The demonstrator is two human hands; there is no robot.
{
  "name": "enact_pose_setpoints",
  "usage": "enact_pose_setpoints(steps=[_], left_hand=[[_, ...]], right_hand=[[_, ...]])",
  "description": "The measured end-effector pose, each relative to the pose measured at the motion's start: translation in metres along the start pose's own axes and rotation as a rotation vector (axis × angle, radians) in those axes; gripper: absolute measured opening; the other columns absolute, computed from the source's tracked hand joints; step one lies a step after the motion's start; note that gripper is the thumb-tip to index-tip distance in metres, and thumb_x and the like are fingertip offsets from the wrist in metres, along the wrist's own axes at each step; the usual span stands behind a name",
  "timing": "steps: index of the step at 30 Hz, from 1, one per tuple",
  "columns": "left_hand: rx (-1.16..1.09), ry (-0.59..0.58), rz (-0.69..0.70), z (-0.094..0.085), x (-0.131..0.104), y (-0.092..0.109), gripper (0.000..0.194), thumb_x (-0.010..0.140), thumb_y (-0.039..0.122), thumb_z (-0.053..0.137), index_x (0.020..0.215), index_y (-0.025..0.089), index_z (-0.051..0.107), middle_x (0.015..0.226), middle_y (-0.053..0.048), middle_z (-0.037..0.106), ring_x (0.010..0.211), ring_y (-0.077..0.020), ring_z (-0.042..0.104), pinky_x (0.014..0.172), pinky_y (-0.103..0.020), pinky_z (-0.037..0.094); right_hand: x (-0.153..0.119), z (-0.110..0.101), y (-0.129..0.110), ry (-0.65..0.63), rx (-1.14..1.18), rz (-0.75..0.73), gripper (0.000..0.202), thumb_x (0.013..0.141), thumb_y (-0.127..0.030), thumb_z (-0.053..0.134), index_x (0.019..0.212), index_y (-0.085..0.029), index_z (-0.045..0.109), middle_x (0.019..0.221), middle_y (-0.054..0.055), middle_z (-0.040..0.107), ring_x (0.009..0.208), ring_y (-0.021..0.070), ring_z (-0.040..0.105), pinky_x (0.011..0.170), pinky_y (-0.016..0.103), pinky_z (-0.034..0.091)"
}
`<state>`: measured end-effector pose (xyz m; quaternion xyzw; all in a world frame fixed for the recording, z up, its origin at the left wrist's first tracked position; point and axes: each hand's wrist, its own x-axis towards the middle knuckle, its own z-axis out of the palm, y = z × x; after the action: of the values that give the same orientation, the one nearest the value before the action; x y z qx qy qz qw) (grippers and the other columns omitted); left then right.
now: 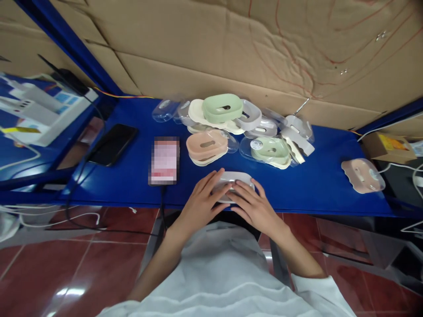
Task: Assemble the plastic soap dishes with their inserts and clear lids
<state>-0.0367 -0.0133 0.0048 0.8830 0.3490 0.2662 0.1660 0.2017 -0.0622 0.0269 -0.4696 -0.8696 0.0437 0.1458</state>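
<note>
A pale grey-white soap dish (243, 177) lies near the front edge of the blue table, partly covered by both hands. My left hand (206, 196) grips its left side, fingers over the dish and thumb at the near rim. From the right, my right hand (253, 204) holds the dish the same way, its fingers reaching across the middle. Just beyond the hands, a peach soap dish (207, 144) rests on a cream base. A green soap dish (271, 150) with a clear labelled cover sits to its right.
Behind stands a pile with a green dish (223, 108), a grey dish (250, 115) and clear covers (165, 110). Left are a lit phone (164, 160) with a cable and a dark phone (113, 144). A pink covered dish (362, 176) is far right on the table (317, 185).
</note>
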Motion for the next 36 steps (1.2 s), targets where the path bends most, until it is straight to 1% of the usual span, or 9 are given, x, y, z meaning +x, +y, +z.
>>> enact_pose_setpoints(steps=[4, 10, 14, 18, 20, 23, 27, 31, 36], left_hand=[[0.005, -0.016, 0.029, 0.0, -0.001, -0.003, 0.061, 0.101, 0.032, 0.069, 0.159, 0.027, 0.049, 0.171, -0.013, 0.042, 0.162, -0.0322, 0.034, 0.127, -0.055, 0.044], [-0.054, 0.041, -0.003, -0.002, -0.005, -0.002, 0.052, 0.099, 0.034, 0.073, 0.148, 0.025, 0.057, 0.169, -0.014, 0.043, 0.16, -0.0329, 0.036, 0.126, -0.056, 0.045], [-0.097, 0.092, -0.067, -0.004, -0.008, -0.002, 0.048, 0.097, 0.032, 0.076, 0.142, 0.027, 0.06, 0.168, -0.014, 0.041, 0.158, -0.0343, 0.039, 0.126, -0.059, 0.043], [-0.148, 0.056, -0.139, -0.006, -0.01, -0.003, 0.059, 0.097, 0.033, 0.076, 0.151, 0.03, 0.053, 0.17, -0.014, 0.036, 0.158, -0.033, 0.039, 0.126, -0.055, 0.044], [-0.193, 0.019, -0.197, -0.006, -0.009, -0.003, 0.075, 0.096, 0.033, 0.077, 0.161, 0.032, 0.04, 0.171, -0.014, 0.035, 0.159, -0.032, 0.038, 0.126, -0.051, 0.044], [-0.291, -0.001, -0.276, -0.007, -0.008, -0.003, 0.099, 0.092, 0.035, 0.082, 0.169, 0.037, 0.02, 0.173, -0.013, 0.032, 0.16, -0.0321, 0.038, 0.127, -0.049, 0.043], [-0.396, 0.004, -0.305, -0.007, -0.004, -0.005, 0.113, 0.089, 0.041, 0.085, 0.171, 0.038, 0.008, 0.173, -0.013, 0.032, 0.161, -0.0329, 0.036, 0.129, -0.05, 0.04], [-0.432, 0.012, -0.299, -0.007, -0.003, -0.01, 0.113, 0.088, 0.046, 0.085, 0.171, 0.039, 0.009, 0.171, -0.013, 0.034, 0.16, -0.0332, 0.037, 0.128, -0.051, 0.04], [-0.379, 0.002, -0.276, -0.008, -0.003, -0.011, 0.094, 0.089, 0.048, 0.083, 0.167, 0.039, 0.03, 0.163, -0.011, 0.042, 0.152, -0.0332, 0.047, 0.125, -0.05, 0.045]], right_hand=[[-0.001, 0.007, 0.003, 0.012, 0.031, -0.041, 0.04, 0.109, -0.029, 0.055, 0.149, -0.029, 0.062, 0.159, 0.008, 0.058, 0.153, 0.0261, 0.048, 0.133, 0.058, 0.029], [0.015, -0.021, 0.043, 0.166, -0.029, 0.05, 0.042, 0.11, -0.024, 0.047, 0.151, -0.027, 0.059, 0.161, 0.008, 0.056, 0.154, 0.0243, 0.047, 0.131, 0.053, 0.032], [0.04, -0.036, 0.084, 0.155, -0.233, 0.183, 0.049, 0.108, -0.034, 0.055, 0.157, -0.025, 0.054, 0.166, 0.013, 0.049, 0.157, 0.0348, 0.04, 0.131, 0.065, 0.024], [0.045, -0.043, 0.108, 0.131, -0.226, 0.247, 0.05, 0.107, -0.039, 0.058, 0.155, -0.026, 0.057, 0.164, 0.014, 0.051, 0.157, 0.0398, 0.039, 0.126, 0.068, 0.034], [0.036, -0.045, 0.101, 0.179, -0.119, 0.245, 0.05, 0.107, -0.038, 0.058, 0.156, -0.028, 0.056, 0.161, 0.012, 0.054, 0.155, 0.0359, 0.044, 0.125, 0.061, 0.041], [0.017, -0.041, 0.071, 0.229, 0.076, 0.194, 0.054, 0.107, -0.036, 0.06, 0.16, -0.033, 0.05, 0.161, 0.009, 0.054, 0.153, 0.0318, 0.048, 0.125, 0.056, 0.045], [0.002, -0.019, 0.029, 0.17, 0.221, 0.033, 0.063, 0.105, -0.03, 0.065, 0.164, -0.034, 0.044, 0.164, 0.009, 0.051, 0.155, 0.0319, 0.045, 0.125, 0.058, 0.045], [0.002, 0.001, 0.017, 0.13, 0.118, -0.077, 0.066, 0.102, -0.032, 0.069, 0.164, -0.029, 0.044, 0.163, 0.012, 0.052, 0.158, 0.0324, 0.04, 0.129, 0.061, 0.039], [0.003, 0.006, 0.02, 0.158, 0.043, -0.136, 0.066, 0.102, -0.027, 0.07, 0.163, -0.029, 0.046, 0.16, 0.011, 0.056, 0.16, 0.0302, 0.038, 0.13, 0.06, 0.038]])
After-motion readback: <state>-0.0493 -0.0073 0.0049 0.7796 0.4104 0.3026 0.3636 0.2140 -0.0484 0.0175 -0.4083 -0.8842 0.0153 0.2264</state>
